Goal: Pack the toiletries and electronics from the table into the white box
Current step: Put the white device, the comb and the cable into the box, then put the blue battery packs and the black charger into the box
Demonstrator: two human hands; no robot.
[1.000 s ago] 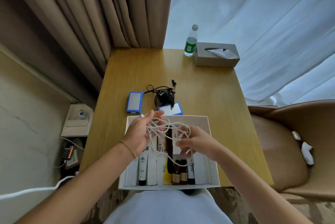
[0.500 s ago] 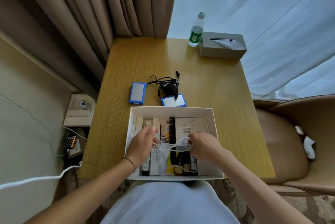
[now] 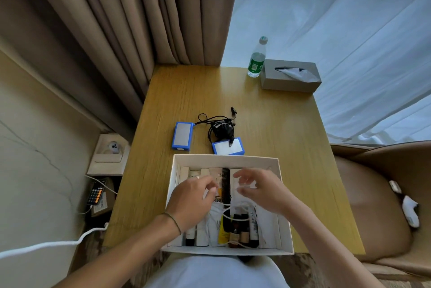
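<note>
The white box (image 3: 225,158) sits at the table's near edge, filled with tubes, small bottles and a black comb (image 3: 226,185). A white cable (image 3: 235,209) lies loosely on top of them. My left hand (image 3: 192,201) and my right hand (image 3: 261,188) hover over the box, fingers spread, holding nothing. Beyond the box on the table lie a blue-framed device (image 3: 182,135), a smaller blue-framed device (image 3: 228,146) and a black charger with a tangled cord (image 3: 220,125).
A water bottle (image 3: 256,59) and a grey tissue box (image 3: 290,75) stand at the far right of the wooden table (image 3: 268,120). Curtains hang behind. A tan chair (image 3: 377,196) is on the right; a phone (image 3: 96,192) and cables lie on the floor at left.
Both hands lowered the white cable into the box and let go of it. They now hover open above it, moved slightly toward the far side.
</note>
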